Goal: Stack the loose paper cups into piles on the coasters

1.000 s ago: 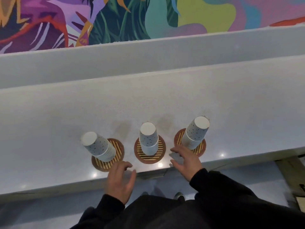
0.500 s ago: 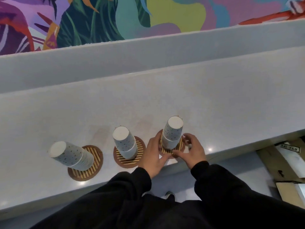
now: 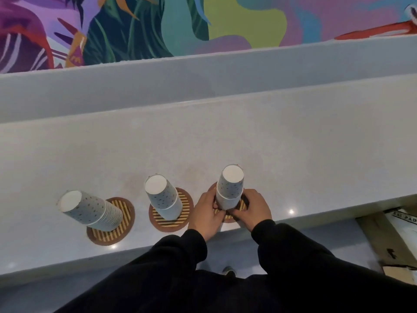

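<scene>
**Item:** paper cups, pale with small dark specks, nested mouth-down into three piles.

**Location:** all three stood in a row along the near edge of the grey counter [image 3: 225, 143], in the lower half of the frame. No loose cup was in sight.
- The left pile [image 3: 90, 211] sat on the left coaster [image 3: 126, 213], at lower left.
- The middle pile [image 3: 163, 199] sat on the middle coaster [image 3: 186, 199], at lower centre.
- The right pile [image 3: 231, 188] sat on the right coaster [image 3: 243, 205], just right of centre. This round, brown-rimmed, striped coaster was mostly covered.

**Hold:** the left hand [image 3: 206, 211] and right hand [image 3: 252, 208] were both curled round the base of the right pile. One hand was on each side, with the thumbs nearly meeting at the front. Neither hand touched the other two piles.

**Handling (judged):**
- Very light, so a pile would probably tip or slide at a careless nudge.
- The thin walls would dent under a hard squeeze.
- The rolled rims bunched at the bottom looked like the stiffest band.
- A tall pile would be best taken low, from both sides, as here.
- Taken by the top, only the uppermost cup might lift off.
- The paper surface probably gives fair friction.

**Status (judged):** stacking appeared complete, and the hands seemed to be squaring the last pile on its coaster.

**Surroundings:** black sleeves [image 3: 293, 256] at the bottom edge, a colourful mural [image 3: 203, 23] across the top, and cardboard [image 3: 388, 240] at lower right.
</scene>
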`<control>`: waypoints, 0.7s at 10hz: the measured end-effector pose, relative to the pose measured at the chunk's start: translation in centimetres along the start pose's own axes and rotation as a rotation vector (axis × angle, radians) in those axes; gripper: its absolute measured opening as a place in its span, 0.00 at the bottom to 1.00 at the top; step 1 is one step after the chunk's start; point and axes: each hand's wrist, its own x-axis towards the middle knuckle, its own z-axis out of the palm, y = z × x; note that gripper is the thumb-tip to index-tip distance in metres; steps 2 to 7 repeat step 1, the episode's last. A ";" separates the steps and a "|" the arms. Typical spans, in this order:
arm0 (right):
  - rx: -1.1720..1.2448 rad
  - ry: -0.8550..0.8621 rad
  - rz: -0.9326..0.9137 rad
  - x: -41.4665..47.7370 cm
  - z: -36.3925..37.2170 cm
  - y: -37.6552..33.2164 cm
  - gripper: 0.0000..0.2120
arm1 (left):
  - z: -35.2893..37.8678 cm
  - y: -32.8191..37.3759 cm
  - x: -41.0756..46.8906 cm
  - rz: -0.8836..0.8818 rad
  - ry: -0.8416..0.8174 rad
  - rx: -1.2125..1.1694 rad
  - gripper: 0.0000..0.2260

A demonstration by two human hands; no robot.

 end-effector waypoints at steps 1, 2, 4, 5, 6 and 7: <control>0.102 -0.044 0.101 0.2 -0.2 0.5 0.26 | -0.1 -0.1 -0.3 -0.044 0.034 -0.035 0.30; 0.102 -0.044 0.101 0.2 -0.2 0.5 0.26 | -0.1 -0.1 -0.3 -0.044 0.034 -0.035 0.30; 0.102 -0.044 0.101 0.2 -0.2 0.5 0.26 | -0.1 -0.1 -0.3 -0.044 0.034 -0.035 0.30; 0.102 -0.044 0.101 0.2 -0.2 0.5 0.26 | -0.1 -0.1 -0.3 -0.044 0.034 -0.035 0.30; 0.102 -0.044 0.101 0.2 -0.2 0.5 0.26 | -0.1 -0.1 -0.3 -0.044 0.034 -0.035 0.30; 0.102 -0.044 0.101 0.2 -0.2 0.5 0.26 | -0.1 -0.1 -0.3 -0.044 0.034 -0.035 0.30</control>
